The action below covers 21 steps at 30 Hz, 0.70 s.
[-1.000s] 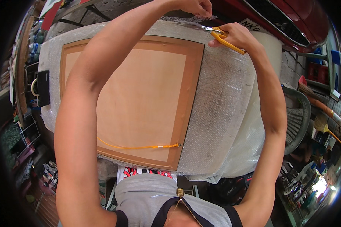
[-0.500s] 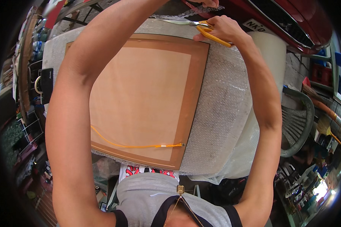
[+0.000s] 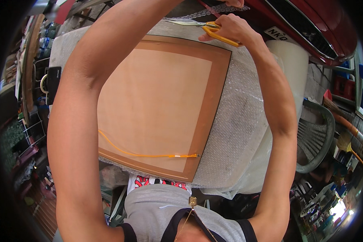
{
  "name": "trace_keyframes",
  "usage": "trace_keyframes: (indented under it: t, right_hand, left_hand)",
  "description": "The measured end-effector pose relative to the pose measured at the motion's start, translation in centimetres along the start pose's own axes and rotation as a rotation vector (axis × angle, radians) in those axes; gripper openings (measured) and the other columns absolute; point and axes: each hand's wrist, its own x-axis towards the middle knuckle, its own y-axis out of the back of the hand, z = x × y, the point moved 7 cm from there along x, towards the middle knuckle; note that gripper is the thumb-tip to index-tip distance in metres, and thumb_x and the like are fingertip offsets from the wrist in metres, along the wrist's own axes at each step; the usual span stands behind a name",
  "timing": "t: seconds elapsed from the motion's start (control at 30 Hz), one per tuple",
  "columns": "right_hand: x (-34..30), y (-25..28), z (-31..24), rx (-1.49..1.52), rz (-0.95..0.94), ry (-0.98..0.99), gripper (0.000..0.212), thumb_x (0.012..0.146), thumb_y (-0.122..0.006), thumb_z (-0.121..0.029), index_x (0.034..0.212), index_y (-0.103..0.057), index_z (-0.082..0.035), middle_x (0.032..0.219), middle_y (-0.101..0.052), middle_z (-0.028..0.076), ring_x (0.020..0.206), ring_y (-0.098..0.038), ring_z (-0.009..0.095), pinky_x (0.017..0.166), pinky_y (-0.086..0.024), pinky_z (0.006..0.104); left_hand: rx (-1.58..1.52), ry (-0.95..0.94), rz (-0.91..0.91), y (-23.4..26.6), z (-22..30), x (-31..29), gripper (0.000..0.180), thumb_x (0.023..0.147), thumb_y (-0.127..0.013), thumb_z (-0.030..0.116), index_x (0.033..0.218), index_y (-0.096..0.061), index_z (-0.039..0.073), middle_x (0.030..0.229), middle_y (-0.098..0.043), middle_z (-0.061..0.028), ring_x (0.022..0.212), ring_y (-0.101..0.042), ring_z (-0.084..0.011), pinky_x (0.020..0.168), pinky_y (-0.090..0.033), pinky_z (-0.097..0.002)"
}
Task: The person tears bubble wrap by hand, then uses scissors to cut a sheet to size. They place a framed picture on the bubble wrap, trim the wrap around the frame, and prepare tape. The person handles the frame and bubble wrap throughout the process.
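Observation:
At the far edge of the bubble wrap sheet (image 3: 242, 133), my right hand (image 3: 234, 30) is closed round yellow-handled scissors (image 3: 224, 39). Their blades point left along that edge. My left arm reaches across to the top of the view, where my left hand (image 3: 235, 3), partly cut off, pinches a narrow strip of bubble wrap (image 3: 213, 10) beyond the scissors. A framed panel (image 3: 157, 92) lies back side up on the sheet, with brown tape round its border. An orange cord (image 3: 149, 155) runs across its near part. My left arm hides the panel's left side.
A thick bubble wrap roll (image 3: 291, 54) lies along the right side. Past it stands a green plastic chair (image 3: 318, 133). A red car (image 3: 326, 24) is close at the far right. A black box-like thing (image 3: 53, 85) sits at the left edge.
The scissors and my right hand have moved a little left along the far edge. My left hand still holds the strip. The whole view has shifted slightly.

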Motion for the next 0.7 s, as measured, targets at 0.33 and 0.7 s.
trace_keyframes:
  t: [0.33, 0.7]
  right_hand:
    - [1.1, -0.1, -0.7, -0.096, 0.013, 0.022, 0.086, 0.049, -0.060, -0.088, 0.071, -0.069, -0.005, 0.056, -0.056, 0.003, 0.053, -0.058, 0.016, 0.053, -0.046, 0.0302]
    - [-0.4, 0.6, 1.2, 0.024, 0.064, -0.068, 0.093, 0.047, -0.054, -0.093, 0.079, -0.069, -0.007, 0.068, -0.064, 0.006, 0.065, -0.065, 0.018, 0.062, -0.051, 0.0309]
  left_hand:
    - [-0.027, 0.020, 0.102, 1.2, 2.3, -2.0, 0.018, 0.086, -0.063, 0.018, 0.094, -0.065, 0.002, 0.075, -0.062, -0.0043, 0.065, -0.060, -0.0134, 0.057, -0.051, -0.0286]
    - [0.451, 0.025, 0.414, 12.1, -6.1, -5.5, 0.025, 0.083, -0.059, 0.027, 0.092, -0.063, 0.004, 0.070, -0.061, -0.0090, 0.063, -0.057, -0.0214, 0.057, -0.047, -0.0332]
